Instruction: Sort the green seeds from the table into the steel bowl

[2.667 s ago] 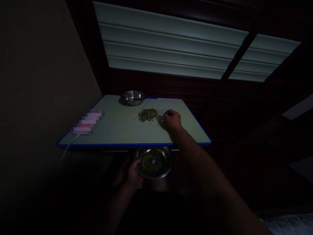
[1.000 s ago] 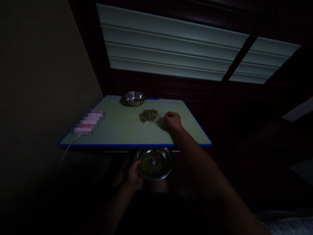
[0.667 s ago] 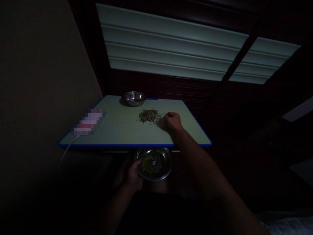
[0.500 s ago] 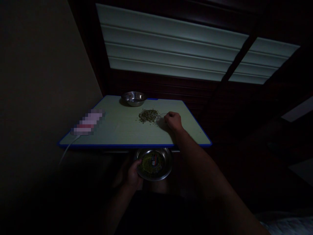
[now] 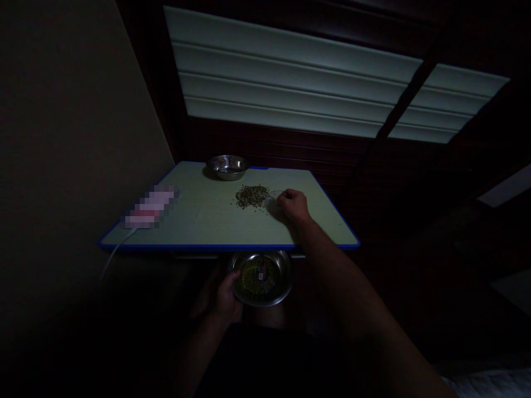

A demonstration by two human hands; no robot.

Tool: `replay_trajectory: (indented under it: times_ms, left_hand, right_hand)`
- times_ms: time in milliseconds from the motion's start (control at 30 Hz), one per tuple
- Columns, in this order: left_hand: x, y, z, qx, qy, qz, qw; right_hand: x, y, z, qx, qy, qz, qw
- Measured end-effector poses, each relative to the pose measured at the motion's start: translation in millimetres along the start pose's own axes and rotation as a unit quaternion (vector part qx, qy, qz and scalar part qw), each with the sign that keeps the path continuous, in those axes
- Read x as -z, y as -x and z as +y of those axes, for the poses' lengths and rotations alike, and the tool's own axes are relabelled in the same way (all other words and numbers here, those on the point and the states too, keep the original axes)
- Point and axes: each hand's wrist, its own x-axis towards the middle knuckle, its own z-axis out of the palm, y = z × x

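Note:
My left hand [image 5: 227, 296] grips the left rim of a steel bowl [image 5: 285, 279] just below the table's front edge, thumb over the rim. Small greenish grains [image 5: 249, 281] cover its bottom, and a small dark object with a pale and a red patch [image 5: 261, 272] shows among them; whether it lies there or is a reflection is unclear. My right hand [image 5: 293, 203] is closed just above the table, right of a loose pile of small brownish-green grains [image 5: 251, 196]. From its fingers a see-through, thin object [image 5: 271, 198] reaches toward the pile; its shape is hard to make out.
A second steel bowl [image 5: 227, 167] stands at the back of the pale, blue-edged table [image 5: 207, 221]. At the left lies a blurred-out pinkish item [image 5: 149, 207] with a white cable [image 5: 116, 249]. A wall rises on the left, dark slatted panels behind. The room is dim.
Almost nothing differs. My right hand has shifted very slightly left beside the pile; my left hand and its bowl stay where they were.

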Motion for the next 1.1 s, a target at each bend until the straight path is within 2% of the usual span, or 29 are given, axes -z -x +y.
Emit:
replay_trajectory:
  times_ms: [233, 733, 900, 1100]
  left_hand:
    - [0.2, 0.3, 0.7, -0.003, 0.003, -0.015, 1.000]
    - [-0.7, 1.0, 1.5, -0.003, 0.005, -0.009, 1.000]
    - [-0.8, 1.2, 1.7, 0.007, 0.011, -0.013, 1.000]
    - [4.9, -5.3, -0.4, -0.001, 0.000, -0.022, 1.000]
  right_hand:
    - [-1.7, -2.5, 4.4, 0.008, -0.009, -0.012, 1.000]
    - [-0.1, 1.1, -0.6, 0.001, -0.013, -0.036, 0.999]
    - [-1.3, -0.3, 2.4, 0.011, -0.003, -0.026, 1.000]
    - [-2.3, -0.4, 3.6, 0.018, -0.006, -0.041, 0.999]
